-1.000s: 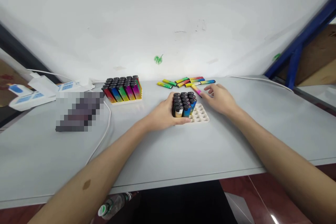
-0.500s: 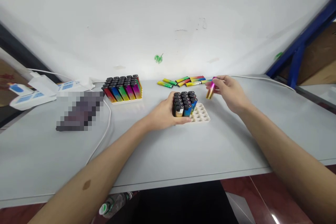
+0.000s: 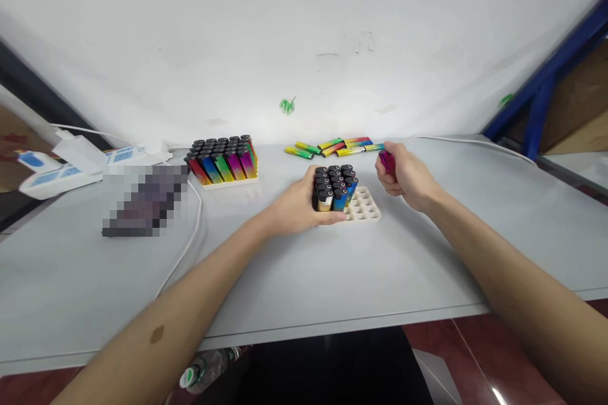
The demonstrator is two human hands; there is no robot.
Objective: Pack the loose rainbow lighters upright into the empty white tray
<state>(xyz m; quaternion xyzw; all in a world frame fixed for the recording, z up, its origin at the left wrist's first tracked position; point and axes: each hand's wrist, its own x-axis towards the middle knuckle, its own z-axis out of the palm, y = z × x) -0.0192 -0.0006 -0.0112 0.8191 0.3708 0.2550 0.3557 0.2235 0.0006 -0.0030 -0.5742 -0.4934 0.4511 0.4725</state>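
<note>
My left hand (image 3: 298,205) is wrapped round the left side of a group of upright black-topped lighters (image 3: 336,186). These lighters stand in the left part of a white tray (image 3: 365,205) whose right part shows bare holes. To the right of the tray, my right hand (image 3: 403,174) is closed round a magenta lighter (image 3: 387,162), mostly hidden by the fingers. Several multicoloured lighters (image 3: 332,147) lie flat near the wall, just left of my right hand.
Another tray (image 3: 232,183) packed with upright lighters (image 3: 221,158) stands at the back left. Beside it are a blurred dark object (image 3: 145,202), a white cable (image 3: 192,234) and a white power strip (image 3: 61,177). Below the table edge is a plastic bottle (image 3: 211,368).
My right hand has turned and closed further round the magenta lighter, which was upright between the fingertips and more visible before. My left hand has stayed in place.
</note>
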